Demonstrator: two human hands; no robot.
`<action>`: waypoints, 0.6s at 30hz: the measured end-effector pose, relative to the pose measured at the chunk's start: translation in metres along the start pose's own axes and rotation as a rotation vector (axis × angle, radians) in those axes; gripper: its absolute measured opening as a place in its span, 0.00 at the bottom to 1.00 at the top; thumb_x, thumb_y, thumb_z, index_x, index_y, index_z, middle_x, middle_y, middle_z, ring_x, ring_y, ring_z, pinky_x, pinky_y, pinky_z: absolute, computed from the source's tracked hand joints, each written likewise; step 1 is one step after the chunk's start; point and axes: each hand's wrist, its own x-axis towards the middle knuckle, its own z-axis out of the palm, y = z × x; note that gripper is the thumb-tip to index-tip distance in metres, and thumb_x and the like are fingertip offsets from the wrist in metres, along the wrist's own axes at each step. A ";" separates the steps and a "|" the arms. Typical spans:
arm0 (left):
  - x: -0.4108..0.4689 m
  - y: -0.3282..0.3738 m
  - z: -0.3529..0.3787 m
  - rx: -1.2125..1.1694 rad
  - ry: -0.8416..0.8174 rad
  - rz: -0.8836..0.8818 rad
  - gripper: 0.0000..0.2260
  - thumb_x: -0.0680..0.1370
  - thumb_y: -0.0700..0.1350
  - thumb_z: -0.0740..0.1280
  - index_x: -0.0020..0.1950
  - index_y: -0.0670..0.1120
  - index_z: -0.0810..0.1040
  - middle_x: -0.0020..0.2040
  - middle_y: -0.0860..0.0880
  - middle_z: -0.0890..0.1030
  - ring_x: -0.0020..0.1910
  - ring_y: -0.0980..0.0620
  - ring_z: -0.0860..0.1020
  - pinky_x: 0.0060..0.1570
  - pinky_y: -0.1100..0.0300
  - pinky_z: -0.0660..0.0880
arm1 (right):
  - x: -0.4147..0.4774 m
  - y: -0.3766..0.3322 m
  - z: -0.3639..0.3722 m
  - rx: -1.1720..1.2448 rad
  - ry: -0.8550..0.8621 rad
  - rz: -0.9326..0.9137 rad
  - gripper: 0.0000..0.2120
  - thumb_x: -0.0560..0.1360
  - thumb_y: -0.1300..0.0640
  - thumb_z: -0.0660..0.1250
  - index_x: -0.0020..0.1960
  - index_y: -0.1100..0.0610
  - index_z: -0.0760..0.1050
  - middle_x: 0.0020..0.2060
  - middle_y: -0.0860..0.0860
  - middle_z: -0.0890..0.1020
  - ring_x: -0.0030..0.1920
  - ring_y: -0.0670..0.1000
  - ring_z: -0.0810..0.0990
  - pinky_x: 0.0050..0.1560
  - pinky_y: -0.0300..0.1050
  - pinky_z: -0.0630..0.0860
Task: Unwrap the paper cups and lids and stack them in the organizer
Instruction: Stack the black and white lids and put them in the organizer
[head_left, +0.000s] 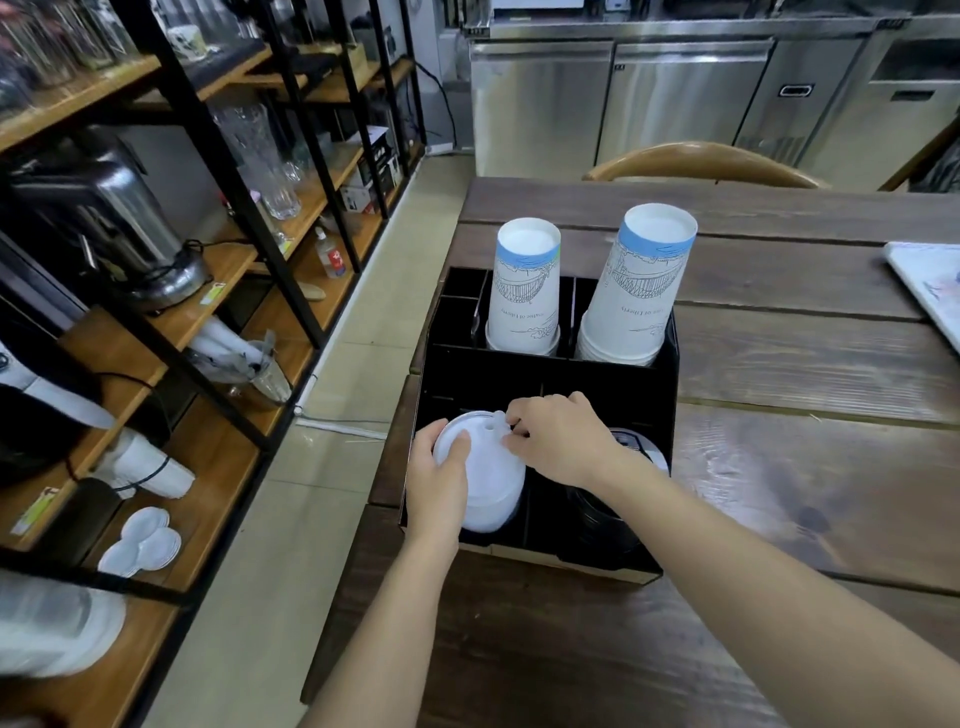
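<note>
right fingers: (514, 434) bunched together and pinching at the far rim of the top white lid, near its little sip nub. Can't tell if they're nipping a bit of clear wrap or the lid edge itself, too blurry.
left fingers: (460, 449) wrapped around the near-left side of the white lid stack (480, 470), thumb pressed flat on top. Looks like a steadying hold so the stack doesn't tip while the other hand fiddles.
lid stack spot: sitting in the front-left compartment of the black organizer (540, 364), leaning slightly toward the camera, so I'd guess it's being seated or squared up.
black lids: (605, 519) next compartment over on the right, mostly hidden under the right forearm.
paper cups: two stacks, rims down, in the back compartments, left cup stack (524, 291) and right cup stack (636, 291). Upside down probably keeps dust out.
writing: cups have blue line-art and upside-down script, reads like "Statue of Liberty" but I'm not certain.
tabletop: (779, 493) dark wood planks, organizer parked at its left edge.
</note>
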 end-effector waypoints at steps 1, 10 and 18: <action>0.001 0.000 0.001 -0.016 -0.003 -0.010 0.10 0.78 0.44 0.62 0.58 0.52 0.73 0.55 0.52 0.75 0.56 0.51 0.73 0.53 0.58 0.69 | 0.001 -0.001 0.000 -0.017 -0.004 -0.012 0.06 0.76 0.57 0.58 0.43 0.58 0.70 0.38 0.52 0.78 0.46 0.57 0.76 0.52 0.49 0.62; 0.015 0.009 0.006 -0.049 -0.032 -0.037 0.09 0.77 0.45 0.66 0.56 0.45 0.78 0.45 0.58 0.77 0.48 0.58 0.74 0.45 0.64 0.69 | 0.006 -0.002 0.000 -0.071 -0.003 -0.016 0.05 0.76 0.58 0.58 0.42 0.56 0.66 0.42 0.55 0.78 0.45 0.58 0.73 0.50 0.48 0.64; 0.009 -0.009 0.002 -0.054 0.049 0.050 0.05 0.79 0.46 0.61 0.53 0.50 0.75 0.48 0.58 0.77 0.54 0.55 0.73 0.51 0.64 0.67 | 0.005 -0.005 0.001 -0.018 -0.006 -0.040 0.08 0.76 0.58 0.60 0.48 0.60 0.74 0.48 0.56 0.82 0.51 0.59 0.77 0.56 0.49 0.66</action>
